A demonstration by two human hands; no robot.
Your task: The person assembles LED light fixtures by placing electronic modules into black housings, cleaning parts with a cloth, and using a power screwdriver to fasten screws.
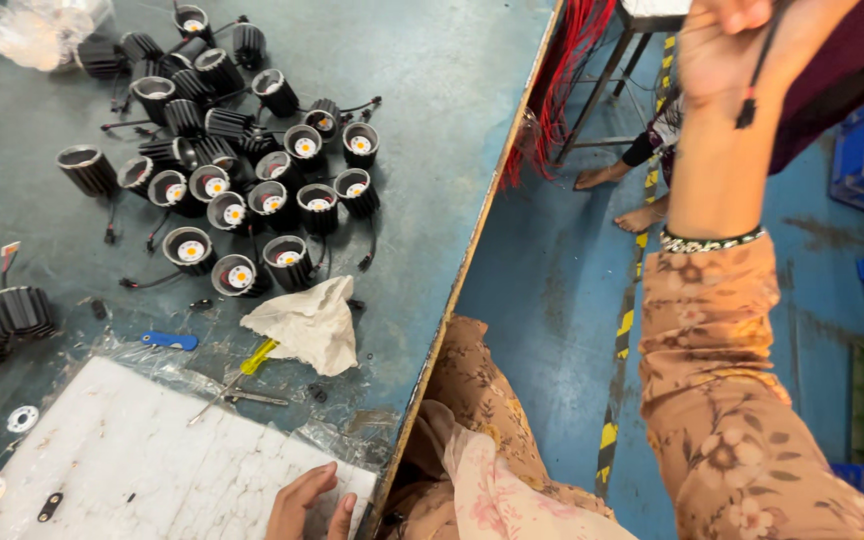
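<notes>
near edge: my left hand (304,503) rests flat on the white sheet (152,460), fingers loosely spread, holding nothing. right of the table (452,90), my right hand (722,45) is raised, fingers pinched on a thin black wire (758,70) with a small plug hanging below. far left on the table: a cluster of black lamp housings (242,180). between cluster and sheet lie a crumpled cloth (307,325), a yellow screwdriver (242,372) and a blue piece (170,341).
</notes>
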